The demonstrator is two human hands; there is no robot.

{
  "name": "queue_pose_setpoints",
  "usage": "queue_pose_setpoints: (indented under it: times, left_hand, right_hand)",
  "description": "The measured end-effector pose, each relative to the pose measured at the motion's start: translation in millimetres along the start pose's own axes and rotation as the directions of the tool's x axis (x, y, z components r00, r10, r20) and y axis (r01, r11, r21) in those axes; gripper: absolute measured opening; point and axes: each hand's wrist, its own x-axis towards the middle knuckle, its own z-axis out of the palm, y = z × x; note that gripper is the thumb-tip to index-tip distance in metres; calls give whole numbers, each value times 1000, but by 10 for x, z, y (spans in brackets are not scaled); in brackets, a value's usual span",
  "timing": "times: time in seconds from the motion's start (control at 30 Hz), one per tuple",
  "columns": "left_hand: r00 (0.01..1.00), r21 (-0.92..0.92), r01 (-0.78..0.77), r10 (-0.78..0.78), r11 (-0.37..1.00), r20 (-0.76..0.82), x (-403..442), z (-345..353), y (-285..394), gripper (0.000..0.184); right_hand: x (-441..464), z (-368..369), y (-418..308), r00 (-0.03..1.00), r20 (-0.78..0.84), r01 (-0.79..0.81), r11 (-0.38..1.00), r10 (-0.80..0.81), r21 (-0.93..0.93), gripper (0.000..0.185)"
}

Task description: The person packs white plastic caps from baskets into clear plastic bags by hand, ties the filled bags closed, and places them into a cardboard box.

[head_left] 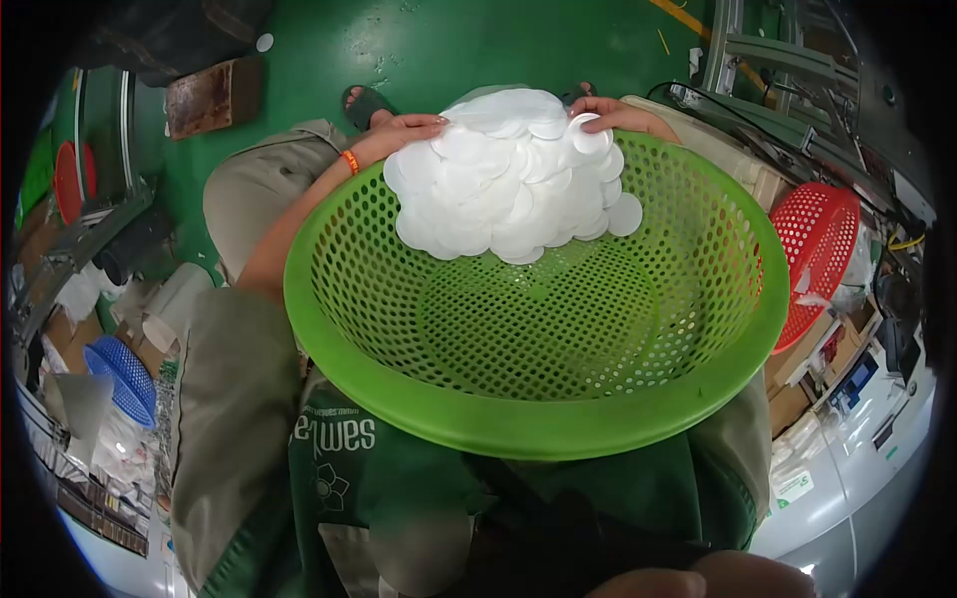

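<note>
A green perforated plastic basket [538,414] rests on the lap. Heaped against its far side is a pile of thin white round discs [508,189], overlapping one another. My left hand [404,130], with an orange band at the wrist, lies at the pile's upper left; its fingers stretch out onto the discs. On the upper right, my right hand [623,117] pinches one white disc [590,135] between thumb and fingers, at the pile's edge. The basket rim hides part of the right forearm.
A red perforated basket [812,259] stands to the right among boxes and metal frames. On the left are a blue basket [122,379], a brown block [212,98] and rolled white material [177,304]. One disc [264,43] lies on the green floor.
</note>
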Motion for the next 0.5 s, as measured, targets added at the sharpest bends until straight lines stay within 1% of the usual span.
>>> queue_pose_setpoints:
  times: [0.03, 0.07, 0.13, 0.17, 0.2, 0.23, 0.27, 0.3, 0.33, 0.37, 0.4, 0.43, 0.5]
  left_hand:
    - [996, 60, -64, 68, 996, -58, -26, 25, 41, 32]
    - [992, 182, -130, 128, 975, 20, 91, -122, -46, 28]
    - [988, 235, -148, 131, 961, 86, 92, -36, -6, 28]
    - [964, 291, -258, 227, 921, 136, 72, 39, 35, 26]
    - [981, 102, -154, 140, 983, 132, 56, 74, 91, 27]
    - [988, -89, -43, 56, 995, 145, 30, 120, 156, 28]
    - [870, -293, 32, 118, 955, 479, 440, -254, -43, 40]
    - [870, -291, 28, 120, 956, 478, 570, -422, -214, 40]
    - [814, -206, 17, 106, 978, 571, 647, -543, -324, 42]
    - [751, -119, 0, 79, 993, 656, 671, -582, -349, 44]
    - [935, 77, 71, -93, 995, 343, 215, -298, -55, 51]
    - [956, 165, 11, -59, 986, 288, 120, -284, -8, 50]
    - [987, 346, -99, 46, 933, 157, -67, -205, 82, 49]
  right_hand:
    - [-23, 89, 38, 1000, 9, 10, 1000, -10, -12, 21]
    - [-74, 223, 71, 1000, 18, 23, 999, -22, -22, 21]
    - [-245, 496, 193, 999, 31, 41, 998, -40, -42, 21]
    - [-440, 709, 326, 998, 38, 44, 998, -42, -50, 21]
    - [-402, 453, 243, 998, 47, 46, 997, -44, -59, 21]
    - [-351, 325, 260, 997, 54, 51, 996, -47, -71, 21]
    - [-424, 498, 299, 997, 60, 58, 995, -53, -83, 21]
    - [-356, 322, 228, 996, 65, 67, 993, -61, -96, 21]
    - [-399, 405, 249, 995, 70, 80, 991, -72, -110, 21]
    - [-473, 636, 301, 994, 76, 93, 988, -84, -121, 21]
    - [-538, 873, 349, 992, 82, 108, 985, -98, -131, 21]
    - [-571, 972, 378, 990, 91, 122, 982, -110, -143, 21]
    - [-633, 846, 396, 986, 111, 141, 976, -124, -165, 21]
